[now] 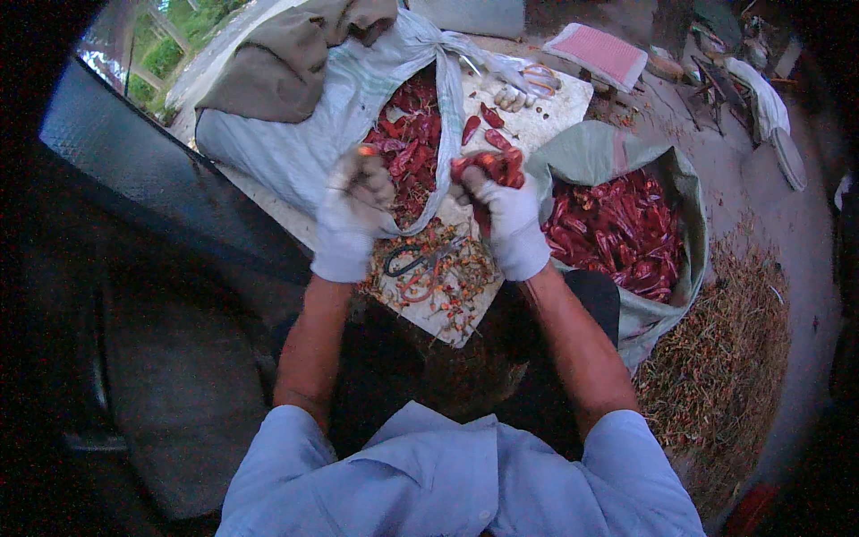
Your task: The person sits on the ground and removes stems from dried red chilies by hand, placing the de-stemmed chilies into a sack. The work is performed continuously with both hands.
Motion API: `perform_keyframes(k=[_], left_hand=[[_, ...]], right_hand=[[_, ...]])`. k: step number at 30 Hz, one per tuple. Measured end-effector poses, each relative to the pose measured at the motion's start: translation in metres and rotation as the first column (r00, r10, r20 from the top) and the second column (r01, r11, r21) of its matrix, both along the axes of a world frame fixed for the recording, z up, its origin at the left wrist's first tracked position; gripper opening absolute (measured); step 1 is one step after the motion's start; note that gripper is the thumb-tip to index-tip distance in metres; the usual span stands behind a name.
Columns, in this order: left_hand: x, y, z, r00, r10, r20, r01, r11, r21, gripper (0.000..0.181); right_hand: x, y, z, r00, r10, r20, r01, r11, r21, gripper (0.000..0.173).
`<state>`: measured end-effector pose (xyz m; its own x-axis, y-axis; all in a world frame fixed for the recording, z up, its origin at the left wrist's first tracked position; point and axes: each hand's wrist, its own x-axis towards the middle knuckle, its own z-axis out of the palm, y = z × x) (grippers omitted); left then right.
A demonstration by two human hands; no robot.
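Observation:
My right hand point(507, 215), in a white knit glove with a dirty palm, grips a bunch of dried red chillies point(500, 168). My left hand point(356, 208), gloved the same way, is blurred and curled beside the mouth of a white woven sack point(268, 154). A small orange-red bit point(366, 150) shows at its fingertips; whether it is held is unclear. Dried chillies with stems point(409, 134) fill that sack's mouth. Below my hands, scissors point(413, 268) with one dark and one reddish handle lie among chilli stem scraps point(463, 282) on a pale board point(463, 332).
On the right stands an open greenish woven sack point(694, 221) of red chillies point(617, 235). A heap of stems point(718, 362) covers the floor beside it. Loose chillies point(493, 117) and a glove point(515, 99) lie farther up the board. A stool with a pink-checked top point(596, 54) stands behind.

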<state>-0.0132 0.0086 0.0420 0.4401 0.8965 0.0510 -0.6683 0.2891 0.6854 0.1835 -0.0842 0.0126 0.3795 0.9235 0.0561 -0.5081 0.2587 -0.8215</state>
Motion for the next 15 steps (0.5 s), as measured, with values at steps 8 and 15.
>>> perform_keyframes(k=[8, 15], left_hand=[[-0.021, 0.073, -0.044, -0.037, 0.418, -0.908, 0.449, 0.818, 0.358, 0.031], [0.019, 0.083, -0.112, -0.367, 0.648, -0.668, 0.579, 0.721, 0.381, 0.045]], right_hand=[[0.017, 0.005, -0.002, 0.992, -0.12, -0.044, 0.119, 0.993, -0.011, 0.023], [0.024, 0.007, -0.007, 0.99, -0.07, -0.12, 0.066, 0.997, -0.036, 0.023]])
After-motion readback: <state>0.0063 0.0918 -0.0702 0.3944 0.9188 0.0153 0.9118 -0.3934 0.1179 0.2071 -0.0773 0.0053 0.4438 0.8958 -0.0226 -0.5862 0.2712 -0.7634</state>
